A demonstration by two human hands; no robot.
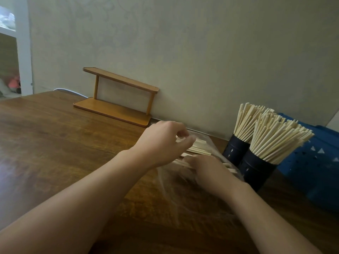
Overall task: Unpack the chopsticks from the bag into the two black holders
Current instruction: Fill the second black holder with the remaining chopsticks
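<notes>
At centre frame we reach both hands into the clear bag [176,182], where the remaining chopsticks [199,150] lie flat, long axis running left to right toward the two black holders [255,171]. Our left hand [161,142] curls over them; our right hand [205,167], nearer the already crowded holders, has a grip we cannot tell. A blue crate [315,162] stands behind the holders, a wooden rack [117,96] upper left.

It looked like a small eatery: wooden table [55,136], wallpapered wall [201,52], two black holders [244,162] crammed with chopsticks [275,142].
</notes>
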